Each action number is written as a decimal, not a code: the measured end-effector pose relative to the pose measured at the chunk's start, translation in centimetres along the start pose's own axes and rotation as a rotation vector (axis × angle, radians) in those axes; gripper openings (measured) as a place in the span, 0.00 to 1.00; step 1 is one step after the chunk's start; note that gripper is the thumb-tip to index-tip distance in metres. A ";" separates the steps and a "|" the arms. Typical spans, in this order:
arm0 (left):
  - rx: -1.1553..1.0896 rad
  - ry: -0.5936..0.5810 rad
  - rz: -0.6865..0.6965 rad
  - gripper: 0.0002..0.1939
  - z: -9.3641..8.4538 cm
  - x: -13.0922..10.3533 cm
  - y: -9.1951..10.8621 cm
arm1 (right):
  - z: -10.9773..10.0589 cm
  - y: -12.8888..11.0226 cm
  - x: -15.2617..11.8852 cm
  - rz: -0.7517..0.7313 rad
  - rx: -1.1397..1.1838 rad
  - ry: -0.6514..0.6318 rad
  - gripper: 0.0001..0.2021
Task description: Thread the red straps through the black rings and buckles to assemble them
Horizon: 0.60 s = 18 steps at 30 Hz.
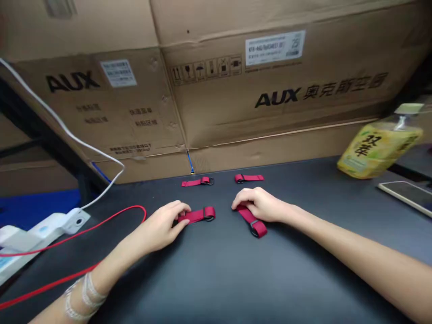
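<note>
My left hand (pixel 170 220) is closed on the left end of a red strap (pixel 197 216), its thumb and fingers pinching the webbing. A dark buckle sits near that strap's right end. My right hand (pixel 256 203) has its fingers closed over the upper end of another red strap (pixel 250 219), which slants down to the right and ends in a black buckle and loop. Farther back lie two more red straps with black buckles: one strap (pixel 194 182) on the left, the other strap (pixel 253 178) on the right, neither touched by a hand.
Large cardboard boxes (pixel 216 108) stand along the back of the dark table (pixel 216 279). A yellow drink bottle (pixel 378 148) and a phone (pixel 410 194) are at the right. At the left are a white power strip (pixel 43 234), a white cable (pixel 72 135) and a red cable (pixel 101 225).
</note>
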<state>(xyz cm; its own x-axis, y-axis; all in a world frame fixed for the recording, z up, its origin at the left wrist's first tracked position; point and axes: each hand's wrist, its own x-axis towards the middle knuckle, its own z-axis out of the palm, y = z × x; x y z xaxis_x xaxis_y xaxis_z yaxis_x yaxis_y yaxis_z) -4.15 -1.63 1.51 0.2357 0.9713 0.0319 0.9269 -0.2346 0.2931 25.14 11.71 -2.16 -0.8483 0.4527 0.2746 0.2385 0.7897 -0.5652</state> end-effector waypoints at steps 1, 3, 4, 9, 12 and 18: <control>0.000 -0.010 -0.024 0.14 0.0 0.0 0.0 | 0.0 0.0 0.0 0.004 0.003 -0.002 0.20; -0.003 -0.031 -0.064 0.15 0.0 0.0 0.1 | 0.0 0.0 0.0 0.007 0.003 0.000 0.20; -0.006 -0.041 -0.077 0.16 0.0 -0.1 0.1 | 0.0 0.0 0.0 0.006 0.003 0.002 0.20; -0.024 -0.052 -0.106 0.16 0.0 -0.1 0.2 | 0.0 0.1 0.1 0.003 0.010 -0.002 0.20; -0.004 -0.055 -0.115 0.16 -0.1 0.0 0.4 | 0.0 0.2 0.1 0.010 0.011 0.002 0.21; 0.058 -0.093 -0.139 0.13 -0.3 -0.1 0.3 | -0.1 0.1 0.1 0.016 0.008 0.003 0.21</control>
<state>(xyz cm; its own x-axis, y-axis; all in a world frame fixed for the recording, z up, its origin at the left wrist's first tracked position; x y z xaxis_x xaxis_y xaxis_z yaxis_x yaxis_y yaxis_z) -3.96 -1.76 1.93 0.1277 0.9873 -0.0945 0.9670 -0.1027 0.2331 25.12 11.85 -2.11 -0.8431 0.4663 0.2679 0.2479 0.7791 -0.5758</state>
